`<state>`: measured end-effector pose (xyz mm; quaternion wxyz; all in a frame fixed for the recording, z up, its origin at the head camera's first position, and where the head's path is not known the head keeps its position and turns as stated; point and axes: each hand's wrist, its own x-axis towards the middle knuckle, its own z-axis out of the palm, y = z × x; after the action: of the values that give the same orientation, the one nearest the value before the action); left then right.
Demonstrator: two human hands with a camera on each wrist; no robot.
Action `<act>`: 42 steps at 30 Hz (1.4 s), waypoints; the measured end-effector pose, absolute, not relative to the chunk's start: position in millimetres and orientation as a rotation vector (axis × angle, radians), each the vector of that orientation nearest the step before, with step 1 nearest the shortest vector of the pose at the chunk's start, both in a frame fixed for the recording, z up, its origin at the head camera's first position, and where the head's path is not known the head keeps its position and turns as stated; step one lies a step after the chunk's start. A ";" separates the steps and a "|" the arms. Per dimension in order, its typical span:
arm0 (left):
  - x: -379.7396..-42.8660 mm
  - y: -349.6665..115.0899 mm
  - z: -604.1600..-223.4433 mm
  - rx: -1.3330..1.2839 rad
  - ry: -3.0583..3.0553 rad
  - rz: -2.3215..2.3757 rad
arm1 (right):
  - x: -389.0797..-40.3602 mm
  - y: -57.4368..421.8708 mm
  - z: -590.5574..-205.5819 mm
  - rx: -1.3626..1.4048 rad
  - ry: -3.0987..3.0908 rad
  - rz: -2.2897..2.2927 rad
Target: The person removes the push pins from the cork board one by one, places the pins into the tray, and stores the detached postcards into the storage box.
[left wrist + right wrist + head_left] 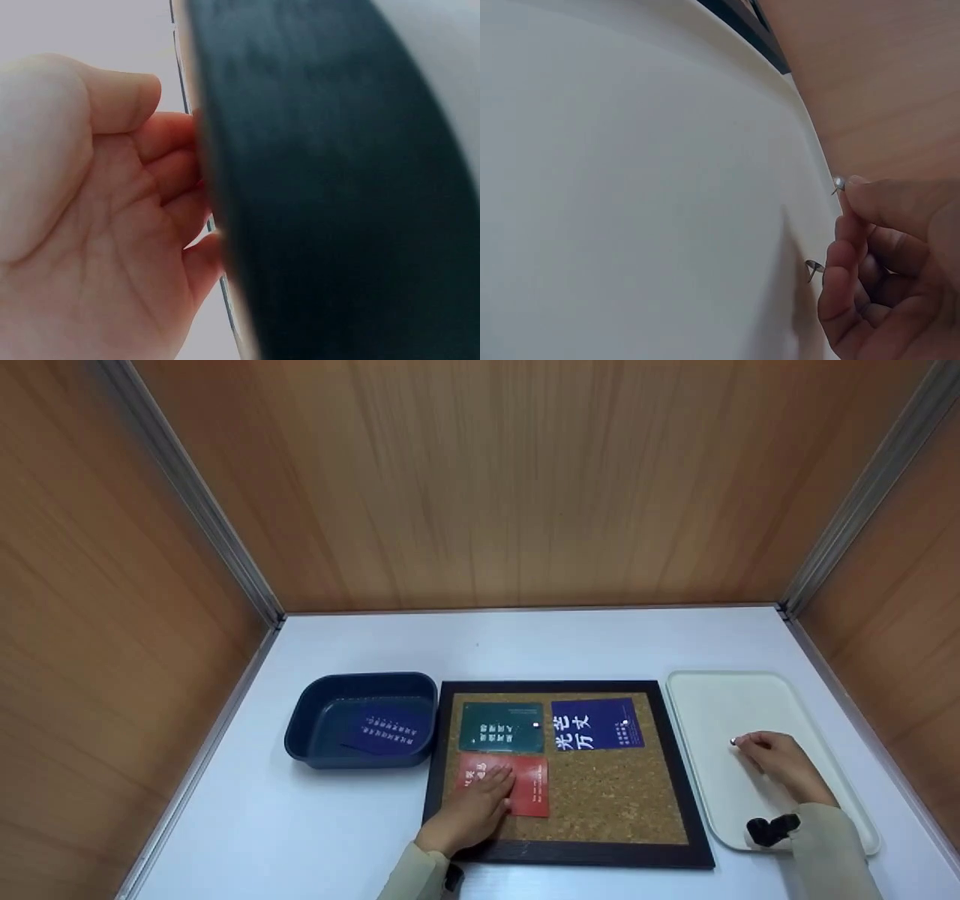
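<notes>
My left hand (474,808) lies with straight fingers on a red card (531,787) at the lower left of the cork board (600,795). The board's dark frame (337,180) fills much of the left wrist view. Over the pale tray (720,697), my right hand (780,761) pinches a silver thumbtack (839,184) between thumb and fingertip. Another thumbtack (814,267) appears right beside its lower fingers. Above the red card sits a green card (499,729) with a small pale tack head (535,725) near its right edge.
A purple card (600,724) is at the board's upper right, with a pale dot near its right side. Left of the board stands a deep blue bin (360,680) holding another purple card (386,731). Wood-grain panels (525,495) enclose the white table (480,645).
</notes>
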<state>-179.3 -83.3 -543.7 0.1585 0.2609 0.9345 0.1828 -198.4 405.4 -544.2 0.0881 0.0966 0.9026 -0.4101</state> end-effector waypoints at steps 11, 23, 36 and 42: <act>-180.5 -83.9 -546.5 0.767 2.682 0.523 | -195.4 413.2 -549.0 0.331 2.639 -1.254; -180.3 -82.9 -544.3 0.764 2.660 0.551 | -194.5 417.4 -550.4 0.337 2.672 -1.206; -180.0 -82.5 -543.2 0.734 2.654 0.572 | -194.6 417.1 -554.7 0.323 2.743 -1.128; -180.4 -83.0 -544.3 0.739 2.663 0.568 | -195.1 415.6 -557.6 0.306 2.787 -1.112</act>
<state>-180.4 -83.0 -544.3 0.1592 0.2585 0.9319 0.1987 -195.1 415.6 -557.6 0.0626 0.1011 0.9222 -0.3679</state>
